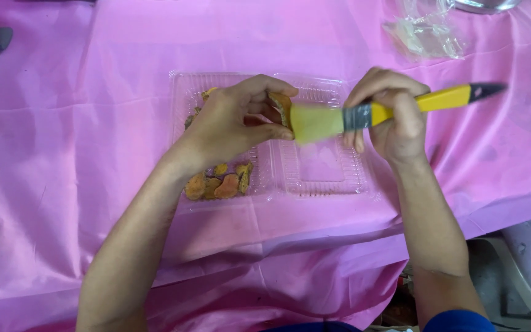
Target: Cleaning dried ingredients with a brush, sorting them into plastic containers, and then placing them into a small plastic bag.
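Centrally, the left hand (pixel 232 123) pinches an orange slice (pixel 281 106) between thumb and fingers; the right hand (pixel 391 117), just beside it, grips a yellow-handled brush (pixel 388 109), bristles touching the slice, above a clear tray (pixel 314 166).

Open clamshell tray (pixel 314 184) laid on tablecloth (pixel 93 123); slices (pixel 216 184) kept in left compartment. Piece (pixel 281 107) held above tray in left hand (pixel 235 120); brush (pixel 370 114) held at right by right hand (pixel 394 117). Crumpled wrap (pixel 428 34) placed behind, right.
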